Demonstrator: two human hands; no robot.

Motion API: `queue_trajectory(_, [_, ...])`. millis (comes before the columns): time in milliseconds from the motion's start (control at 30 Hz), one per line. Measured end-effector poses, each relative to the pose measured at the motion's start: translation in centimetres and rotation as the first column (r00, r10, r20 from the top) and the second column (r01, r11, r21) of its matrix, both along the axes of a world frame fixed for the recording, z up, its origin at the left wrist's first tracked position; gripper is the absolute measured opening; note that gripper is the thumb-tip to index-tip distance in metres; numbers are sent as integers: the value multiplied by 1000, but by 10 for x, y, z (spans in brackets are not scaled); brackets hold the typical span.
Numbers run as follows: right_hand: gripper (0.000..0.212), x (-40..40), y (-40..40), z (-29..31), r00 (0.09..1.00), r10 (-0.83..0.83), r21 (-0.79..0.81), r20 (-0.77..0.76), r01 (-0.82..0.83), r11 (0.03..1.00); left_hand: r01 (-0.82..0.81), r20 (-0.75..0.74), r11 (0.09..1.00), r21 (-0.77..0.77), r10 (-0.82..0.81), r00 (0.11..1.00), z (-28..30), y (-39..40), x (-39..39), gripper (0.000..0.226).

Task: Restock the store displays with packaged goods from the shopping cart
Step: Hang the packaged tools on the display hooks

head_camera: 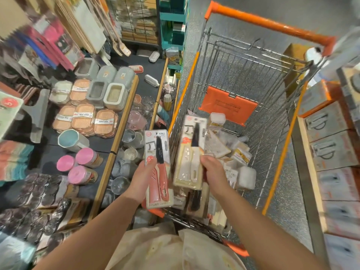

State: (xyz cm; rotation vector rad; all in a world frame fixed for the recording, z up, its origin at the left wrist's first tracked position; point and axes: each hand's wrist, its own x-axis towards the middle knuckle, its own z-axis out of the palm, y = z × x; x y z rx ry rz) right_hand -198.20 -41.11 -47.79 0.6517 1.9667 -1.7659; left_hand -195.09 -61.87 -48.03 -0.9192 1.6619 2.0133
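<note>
Two knife packs, one in each hand

My left hand (143, 177) grips the red knife pack (158, 170), fingers curled round its edge. My right hand (213, 175) pinches the white knife pack (191, 152) above the cart (229, 61). I think I should hold both packs flat and tight, then find their spot on the shelf (124, 106). The cart has many small packs (229, 151) piled at the bottom. The shelf holds soap boxes (85, 121), gray tubs and pink cans (81, 164).
</note>
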Motion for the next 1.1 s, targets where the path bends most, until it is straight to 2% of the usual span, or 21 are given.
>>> queue_trajectory(67, [26,5,-13,6,987,163,31,-9,-163,986,-29,1,998,51,29,1000,1,2,0,43])
queue_trajectory(133, [27,10,-26,10,969,247,0,9,-247,969,-29,-17,992,121,32,999,-2,1,2,64])
queue_trajectory(167, [26,12,-33,11,960,281,-16,14,-280,960,-9,-32,989,150,14,999,-2,0,2,66])
queue_trajectory(300, [26,17,-48,3,905,422,-29,57,-421,907,75,-81,989,130,-65,995,-2,1,4,30])
queue_trajectory(367, [32,18,-48,1,918,377,-127,120,-362,923,39,-78,998,51,-35,996,-5,-4,7,21])
queue_trajectory(433, [37,16,-40,-6,954,218,-169,205,-184,968,8,-50,999,-38,-10,999,-9,-11,8,26])
queue_trajectory(533, [31,8,-16,-30,940,-104,-45,325,125,991,-21,-24,993,-119,18,1000,-9,-20,9,26])
queue_trajectory(633, [29,0,-1,-52,904,-213,85,371,195,977,-20,-8,988,-155,19,1000,-11,-29,9,32])
queue_trajectory(733, [30,-8,-2,-63,890,-179,46,420,176,983,-47,18,987,-153,51,999,-14,-32,8,33])
queue_trajectory(867, [47,-24,-9,-66,909,-104,62,404,87,994,-15,0,991,-136,15,1000,-11,-31,9,14])
queue_trajectory(1033, [36,-40,-16,-67,940,-72,138,333,27,990,62,-51,988,-141,-69,996,-2,-33,10,15])
queue_trajectory(1100, [40,-44,-20,-62,954,-24,178,298,-30,984,80,-54,986,-149,-88,995,2,-33,11,16])
